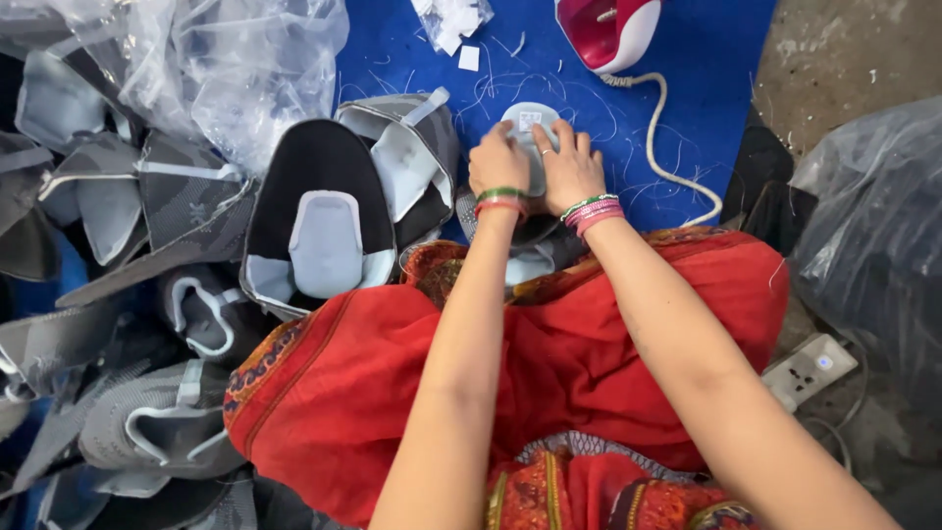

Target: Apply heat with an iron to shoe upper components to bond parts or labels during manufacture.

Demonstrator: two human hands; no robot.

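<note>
Blue cloth (706, 59) is lying under a pale grey shoe piece (531, 137), whose long axis is running straight away from the person, with the left hand (497, 162) and right hand (572, 169) flanking it equally close, fingers (549, 137) pressing flat rather than gripping.

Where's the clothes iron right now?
The red and white iron sits at the top edge of the head view, on the blue cloth, just beyond the right hand.

Two bare arms reached forward.
Left hand (498, 160) and right hand (569, 167) pressed down side by side, fingers curled.
</note>
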